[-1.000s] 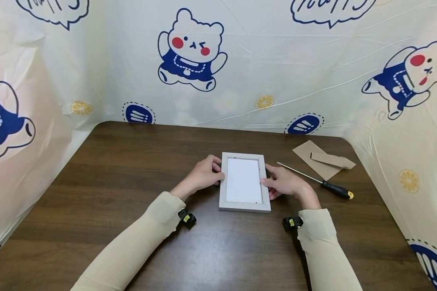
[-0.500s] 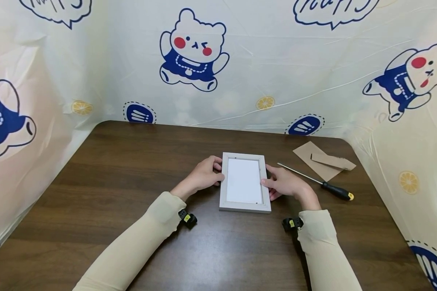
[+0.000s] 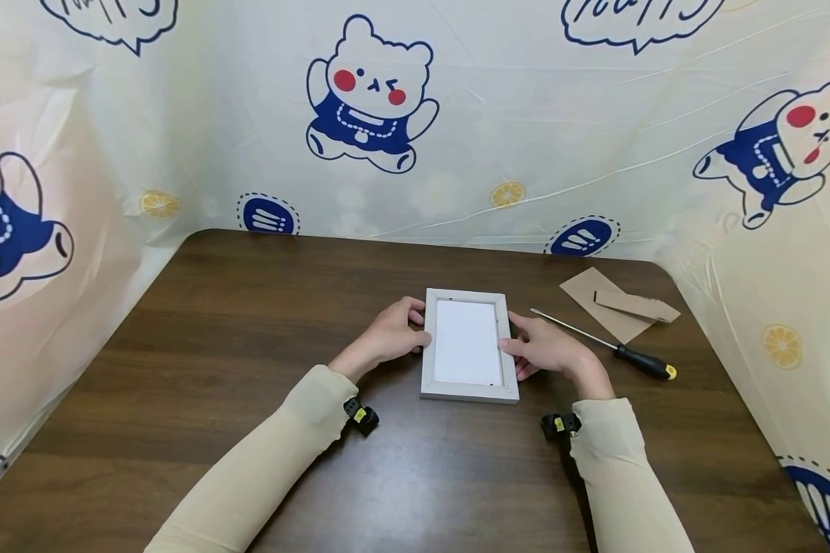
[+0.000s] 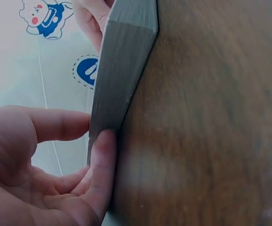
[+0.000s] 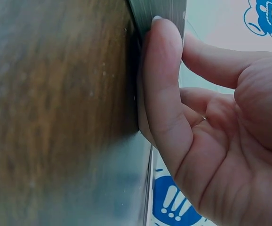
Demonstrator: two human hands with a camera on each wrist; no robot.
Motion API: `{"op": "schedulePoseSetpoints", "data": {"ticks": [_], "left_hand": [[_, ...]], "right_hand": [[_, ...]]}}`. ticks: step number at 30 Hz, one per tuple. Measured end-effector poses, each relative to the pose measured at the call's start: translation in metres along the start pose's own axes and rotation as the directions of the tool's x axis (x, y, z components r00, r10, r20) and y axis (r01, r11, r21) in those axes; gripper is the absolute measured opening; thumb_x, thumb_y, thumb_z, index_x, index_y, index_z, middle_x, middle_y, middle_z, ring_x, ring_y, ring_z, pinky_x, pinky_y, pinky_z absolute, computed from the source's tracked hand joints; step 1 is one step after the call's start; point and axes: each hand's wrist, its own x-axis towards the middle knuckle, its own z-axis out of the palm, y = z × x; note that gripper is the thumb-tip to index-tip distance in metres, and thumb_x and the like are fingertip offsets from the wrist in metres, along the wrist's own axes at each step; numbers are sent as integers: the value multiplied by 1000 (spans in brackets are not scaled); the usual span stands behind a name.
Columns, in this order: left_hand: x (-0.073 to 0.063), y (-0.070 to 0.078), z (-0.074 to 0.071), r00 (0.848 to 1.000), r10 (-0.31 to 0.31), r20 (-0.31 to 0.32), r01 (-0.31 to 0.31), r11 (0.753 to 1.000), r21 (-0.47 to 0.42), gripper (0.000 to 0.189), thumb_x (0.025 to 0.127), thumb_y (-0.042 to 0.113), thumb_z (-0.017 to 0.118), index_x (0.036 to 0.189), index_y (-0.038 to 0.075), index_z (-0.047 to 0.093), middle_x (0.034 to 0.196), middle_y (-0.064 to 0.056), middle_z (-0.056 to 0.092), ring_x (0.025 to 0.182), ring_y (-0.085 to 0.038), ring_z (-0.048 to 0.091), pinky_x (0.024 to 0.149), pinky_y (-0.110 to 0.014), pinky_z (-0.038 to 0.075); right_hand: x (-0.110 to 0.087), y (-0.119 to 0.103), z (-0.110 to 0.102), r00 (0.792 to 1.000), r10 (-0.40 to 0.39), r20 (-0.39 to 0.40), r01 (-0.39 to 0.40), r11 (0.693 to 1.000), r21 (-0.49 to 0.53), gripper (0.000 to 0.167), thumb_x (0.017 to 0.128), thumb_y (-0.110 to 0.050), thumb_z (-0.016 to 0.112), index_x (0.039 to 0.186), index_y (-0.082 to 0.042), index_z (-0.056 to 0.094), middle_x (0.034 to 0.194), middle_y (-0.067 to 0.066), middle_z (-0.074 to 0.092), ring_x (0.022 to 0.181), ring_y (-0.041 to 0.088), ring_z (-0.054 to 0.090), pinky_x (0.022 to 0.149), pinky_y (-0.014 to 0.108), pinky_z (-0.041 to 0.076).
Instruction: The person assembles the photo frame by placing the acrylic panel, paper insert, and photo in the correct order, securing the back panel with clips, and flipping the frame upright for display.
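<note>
On tbl (image 3: 263, 322): L hand (image 3: 390, 330), R hand (image 3: 546, 344) pinch frame (image 3: 469, 390), opp. edges.

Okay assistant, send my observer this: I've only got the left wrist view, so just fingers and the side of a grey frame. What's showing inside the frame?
Observer: A white insert fills most of the opening of the frame.
Operator: Got it. Any tool lying nearby?
Observer: Yes, a screwdriver lies beside the right hand.
Operator: Anything beyond that?
Observer: A brown strip overlaps a brown sheet.
</note>
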Motion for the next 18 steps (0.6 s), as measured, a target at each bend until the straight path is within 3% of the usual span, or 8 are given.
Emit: {"op": "schedulePoseSetpoints", "data": {"ticks": [7, 13, 15, 18], "left_hand": [[1, -2, 1, 1000, -8, 7, 8, 1000, 6, 61, 96, 10, 72, 150, 0, 48, 126, -17, 60, 86, -24, 72, 82, -34, 59], [0, -2, 0, 1000, -15, 12, 15, 1000, 16, 60, 97, 11, 71, 151, 0, 47, 128, -17, 60, 87, -23, 72, 85, -36, 59], [0, -2, -1, 1000, -14, 17, 14, 1000, 24, 60, 97, 12, 71, 151, 0, 47, 128, -17, 60, 87, -23, 72, 87, -37, 58], [-1, -1, -1, 1000, -12, 23, 11, 999, 37, 61, 97, 13, 71, 151, 0, 47, 129, -16, 60, 87, -22, 73, 89, -37, 57]], "right_hand": [[-7, -1, -8, 1000, -30, 3, 30, 1000, -9, 80, 110, -22, 62, 169, -1, 13, 96, 19, 62, 72, 23, 69, 70, 39, 64], [-26, -7, -43, 982, -172, -84, 161, 980, -119, 59, 109, -13, 61, 159, 8, 37, 88, 19, 66, 74, 28, 73, 72, 46, 64], [-31, -7, -59, 966, -214, -147, 177, 957, -229, 52, 108, -13, 62, 152, 8, 47, 89, 18, 68, 77, 29, 74, 74, 44, 64], [-38, -3, -84, 933, -268, -239, 145, 890, -432, 43, 106, -16, 64, 143, 5, 58, 97, 18, 73, 86, 31, 74, 81, 46, 59]]}}
